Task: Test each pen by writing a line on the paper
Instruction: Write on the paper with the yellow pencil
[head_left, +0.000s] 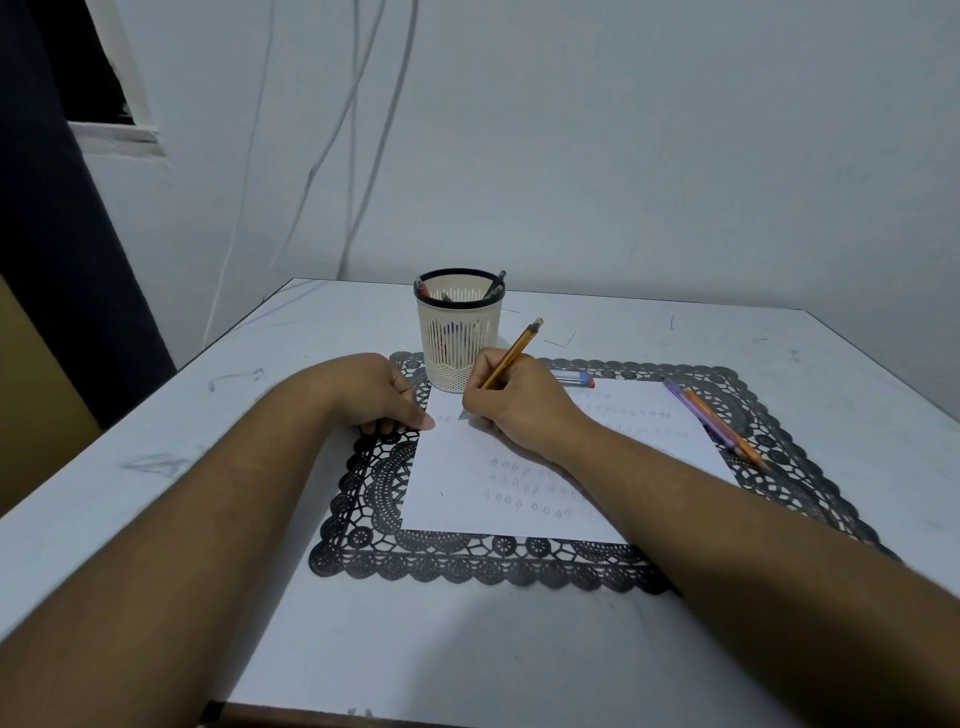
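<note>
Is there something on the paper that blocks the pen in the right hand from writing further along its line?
Nothing visible does. The right hand grips the orange pen near the paper's far-left corner. The pens lying on the paper are at its right edge.

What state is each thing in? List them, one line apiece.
Right hand: grips the orange pen, tip down on the paper.
Orange pen: tilted, held, writing end hidden behind the hand.
Left hand: fingers curled, thumb pressing the paper's left edge.
Paper: flat on the mat, several rows of marks.
Pen holder: upright, pens inside.
Two pens: lying on the paper's right edge.
Lace mat: flat under the paper.
</note>
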